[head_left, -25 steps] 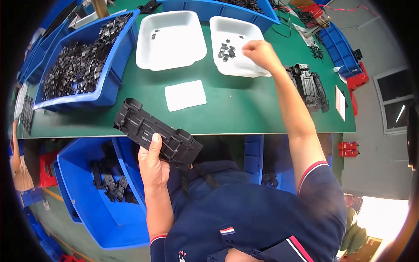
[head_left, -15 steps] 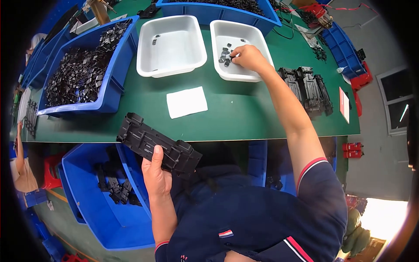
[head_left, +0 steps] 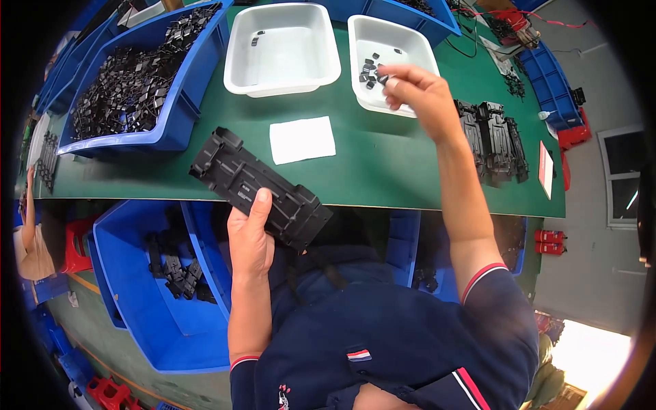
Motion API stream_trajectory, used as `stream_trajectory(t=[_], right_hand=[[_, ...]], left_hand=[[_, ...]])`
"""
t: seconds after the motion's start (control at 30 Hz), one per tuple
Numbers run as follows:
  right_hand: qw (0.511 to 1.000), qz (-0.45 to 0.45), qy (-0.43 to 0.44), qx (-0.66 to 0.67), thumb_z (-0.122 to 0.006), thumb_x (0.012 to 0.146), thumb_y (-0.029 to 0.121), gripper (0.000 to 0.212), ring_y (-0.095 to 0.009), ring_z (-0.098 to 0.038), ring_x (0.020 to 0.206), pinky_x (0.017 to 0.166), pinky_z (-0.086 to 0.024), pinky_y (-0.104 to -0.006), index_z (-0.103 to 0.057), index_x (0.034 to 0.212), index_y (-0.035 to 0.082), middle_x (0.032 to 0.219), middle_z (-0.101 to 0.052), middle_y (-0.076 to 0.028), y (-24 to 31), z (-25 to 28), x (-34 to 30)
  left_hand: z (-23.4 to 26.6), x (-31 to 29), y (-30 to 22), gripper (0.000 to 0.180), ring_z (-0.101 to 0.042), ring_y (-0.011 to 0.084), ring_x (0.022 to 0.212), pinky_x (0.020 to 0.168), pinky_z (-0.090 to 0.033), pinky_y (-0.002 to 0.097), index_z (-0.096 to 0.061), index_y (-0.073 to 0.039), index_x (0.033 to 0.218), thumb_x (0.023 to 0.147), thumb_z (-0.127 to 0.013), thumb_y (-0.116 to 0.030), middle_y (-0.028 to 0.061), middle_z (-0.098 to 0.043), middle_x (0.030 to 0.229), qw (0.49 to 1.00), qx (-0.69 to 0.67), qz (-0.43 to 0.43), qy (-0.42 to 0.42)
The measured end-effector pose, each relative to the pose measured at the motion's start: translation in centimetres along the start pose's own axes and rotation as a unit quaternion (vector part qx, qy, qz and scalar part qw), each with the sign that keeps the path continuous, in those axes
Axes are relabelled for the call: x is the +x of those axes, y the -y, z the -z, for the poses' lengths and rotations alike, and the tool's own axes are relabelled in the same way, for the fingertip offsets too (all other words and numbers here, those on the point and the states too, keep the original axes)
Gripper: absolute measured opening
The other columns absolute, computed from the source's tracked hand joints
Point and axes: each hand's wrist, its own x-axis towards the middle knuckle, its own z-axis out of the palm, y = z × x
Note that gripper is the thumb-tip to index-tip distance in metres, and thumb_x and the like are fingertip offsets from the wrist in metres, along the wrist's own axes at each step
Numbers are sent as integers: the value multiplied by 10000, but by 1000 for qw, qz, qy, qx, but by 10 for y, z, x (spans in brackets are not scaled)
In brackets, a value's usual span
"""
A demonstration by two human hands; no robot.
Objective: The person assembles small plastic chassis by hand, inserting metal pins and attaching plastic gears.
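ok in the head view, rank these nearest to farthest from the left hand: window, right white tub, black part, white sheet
From the left hand:
1. Black part: held in it
2. White sheet: on the table, just beyond the part
3. Right white tub: farther back on the table, to the right
4. Window: on the far right wall
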Motion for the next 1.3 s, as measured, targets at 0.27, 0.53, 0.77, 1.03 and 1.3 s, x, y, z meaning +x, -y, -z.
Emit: stream_trajectory(t=[0.27,0.53,0.77,1.03,1.3], right_hand=[[993,-77,83,-11,-657,842,121,138,-87,-580,653,607,-499,-236,-642,909,1,755,-635,-43,-17,-59,-31],[980,-176,61,-65,-677,820,129,130,-65,-536,636,560,-455,-221,-668,877,13,749,-622,-2,-34,-78,-22],[973,-202,53,-93,-675,800,130,124,-64,-524,615,542,-432,-210,-680,848,15,728,-625,-8,-36,-84,-18],[975,-115,27,-188,-648,812,153,173,-117,-583,638,593,-483,-280,-669,851,-14,726,-650,-65,-42,-91,-24],[990,-31,-5,-136,-660,854,137,154,-68,-558,657,569,-468,-207,-652,939,8,787,-639,-17,-39,-88,-39]], left_hand=[[-8,26,10,368,-550,210,1104,967,-441,349,-498,13,1250,935,-583,-154,130,-567,1219,998,23,22,55],[-7,31,9,252,-584,114,982,874,-469,275,-586,-17,1141,925,-611,-144,37,-626,1079,998,-3,50,39],[-2,34,10,280,-585,135,1005,894,-465,297,-577,5,1146,922,-617,-157,62,-625,1098,997,-16,68,30],[-4,35,10,284,-586,135,1002,901,-460,296,-576,5,1146,922,-617,-164,61,-629,1094,997,-13,74,31],[-5,35,10,293,-598,161,1001,881,-477,310,-564,7,1175,925,-599,-142,72,-629,1102,997,-6,75,29]])
